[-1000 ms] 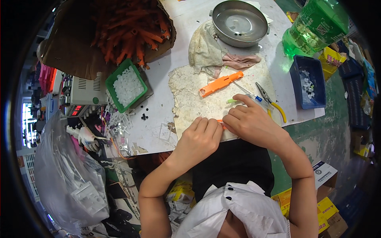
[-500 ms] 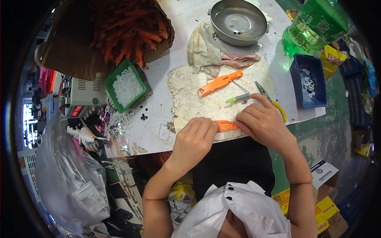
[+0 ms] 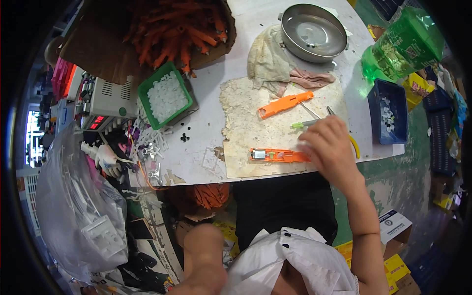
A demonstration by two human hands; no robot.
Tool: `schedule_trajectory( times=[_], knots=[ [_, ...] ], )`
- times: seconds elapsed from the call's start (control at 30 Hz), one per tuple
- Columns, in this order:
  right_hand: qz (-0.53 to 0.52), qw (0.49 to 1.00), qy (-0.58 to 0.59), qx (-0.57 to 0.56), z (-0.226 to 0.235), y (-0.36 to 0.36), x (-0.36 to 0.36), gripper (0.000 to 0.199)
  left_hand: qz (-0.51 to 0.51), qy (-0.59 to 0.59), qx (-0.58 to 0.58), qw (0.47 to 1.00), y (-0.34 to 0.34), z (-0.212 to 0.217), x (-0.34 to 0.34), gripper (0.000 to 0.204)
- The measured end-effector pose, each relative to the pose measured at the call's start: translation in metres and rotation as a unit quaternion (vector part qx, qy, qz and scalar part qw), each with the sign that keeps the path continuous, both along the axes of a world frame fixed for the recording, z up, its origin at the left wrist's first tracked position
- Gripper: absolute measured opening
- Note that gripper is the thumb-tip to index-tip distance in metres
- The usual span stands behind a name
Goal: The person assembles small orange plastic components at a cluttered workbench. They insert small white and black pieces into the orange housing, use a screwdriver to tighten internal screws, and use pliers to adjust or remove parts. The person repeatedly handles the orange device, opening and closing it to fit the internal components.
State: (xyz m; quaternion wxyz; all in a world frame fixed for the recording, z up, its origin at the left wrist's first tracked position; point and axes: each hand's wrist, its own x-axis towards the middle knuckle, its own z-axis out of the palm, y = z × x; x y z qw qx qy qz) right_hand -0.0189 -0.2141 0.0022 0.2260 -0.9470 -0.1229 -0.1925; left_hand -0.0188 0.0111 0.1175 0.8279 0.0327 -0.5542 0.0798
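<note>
An orange plastic casing [image 3: 275, 155] lies along the mat's front edge, with a small silvery part at its left end and small pieces inside. Over its right end hangs my right hand [image 3: 330, 145]; its bent fingers are smeared by motion, so their grip cannot be told. My left arm is drawn back at the lower left, bent, and its hand does not show. A second orange casing [image 3: 285, 104] rests farther back on the worn mat [image 3: 241, 128]. Between them is a grey and light-green tool [image 3: 301, 124]. Yellow-handled pliers [image 3: 355, 146] are partly hidden behind my right hand.
A green tray [image 3: 185, 109] of white pieces stands left, before a carton [image 3: 93, 54] of orange parts. At the back are a metal pan [image 3: 339, 45] and rags [image 3: 265, 59]. A blue bin [image 3: 381, 132] and a green bottle [image 3: 408, 51] are right. More orange parts [image 3: 209, 195] sit below the table edge.
My left hand has left the front casing and gone out of view as the arm drew back. My right hand has lifted slightly and shifted right, uncovering the casing. The whole view has shifted a little.
</note>
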Motion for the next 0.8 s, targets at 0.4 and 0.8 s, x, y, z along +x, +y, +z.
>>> schedule_trajectory(
  times=[0.4,0.8],
  knots=[
    [0.118,0.991,0.059,-0.019,-0.004,0.024,0.009,0.014,0.043,-0.045,-0.031,0.998,0.01,0.008,-0.005,0.022],
    [0.112,0.991,0.018,0.065,-0.003,0.022,0.012,0.017,0.447,-0.048,0.578,0.681,0.009,-0.072,0.019,0.025]
  ],
)
